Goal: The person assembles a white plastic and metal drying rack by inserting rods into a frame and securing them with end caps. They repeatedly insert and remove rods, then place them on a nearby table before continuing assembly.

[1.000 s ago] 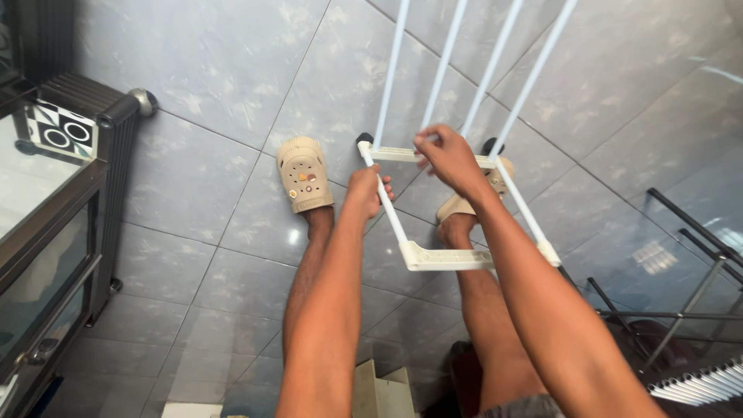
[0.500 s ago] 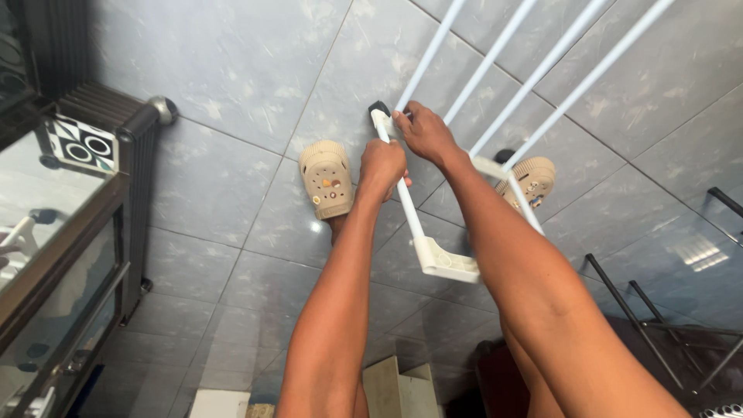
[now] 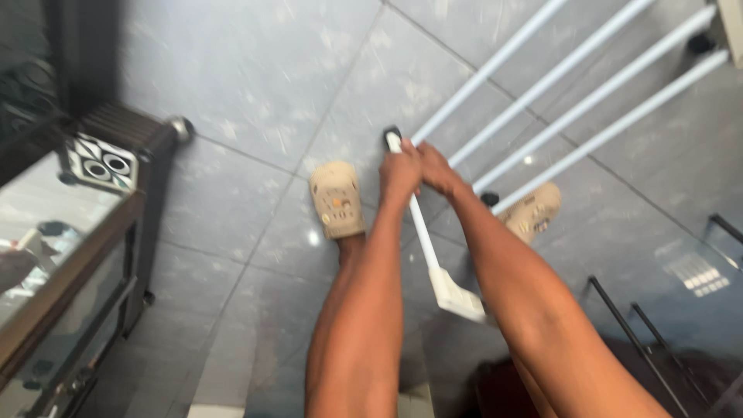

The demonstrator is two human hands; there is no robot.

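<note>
A white folding drying rack (image 3: 542, 101) with several long parallel rods stands on the grey tiled floor in front of me. Both hands grip its near end bar (image 3: 424, 232), close to a corner with a small black wheel (image 3: 392, 133). My left hand (image 3: 399, 176) is closed on the bar. My right hand (image 3: 436, 169) is closed on it too, pressed against the left hand. Below them are my feet in beige clogs, the left clog (image 3: 337, 200) and the right clog (image 3: 534, 210), which lies partly under the rods.
A dark cabinet with a glass top (image 3: 62, 248) stands at the left, with a black ribbed appliance (image 3: 124, 147) behind it. Thin black metal frames (image 3: 658, 333) lie at the lower right. Grey tiles (image 3: 255, 70) cover the floor.
My hands slid together along the end bar toward the wheeled corner. The rack now lies more slanted in view, its rods pointing up to the right. The view shifted.
</note>
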